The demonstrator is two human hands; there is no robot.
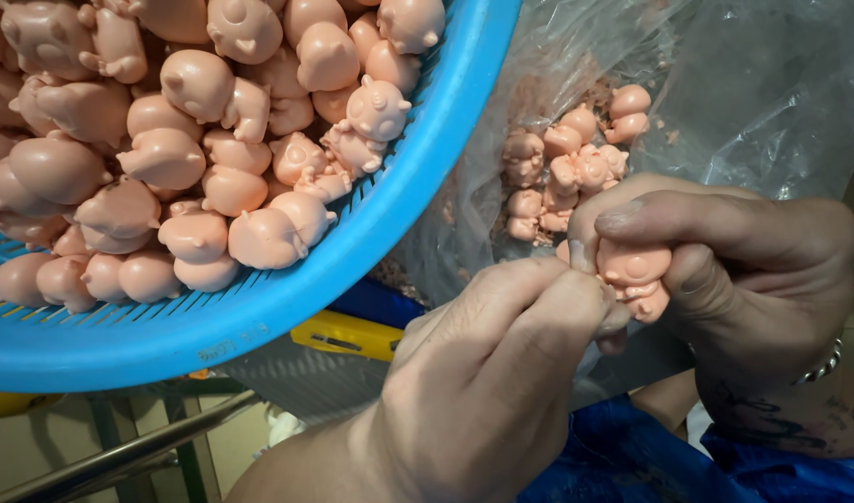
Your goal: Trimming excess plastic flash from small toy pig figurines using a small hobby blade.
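Your right hand [725, 279] grips a pink pig figure [634, 270], thumb over the top, fingers clenched round it. Your left hand [501, 373] pinches at the figure's left edge w/ thumb & forefinger closed on it. Figure sits between both hands, just in front of a clear plastic bag [725, 84] w/ more pink figures [567, 158] inside. Upper left: blue basket [417, 186] heaped w/ pink pigs [212, 140].

I see my right hand [734, 279] holding a pink pig figure [635, 272] while my left hand [501, 373] pinches its edge; a blue basket [389, 214] of pink figures sits just left, more in a clear bag [744, 84]
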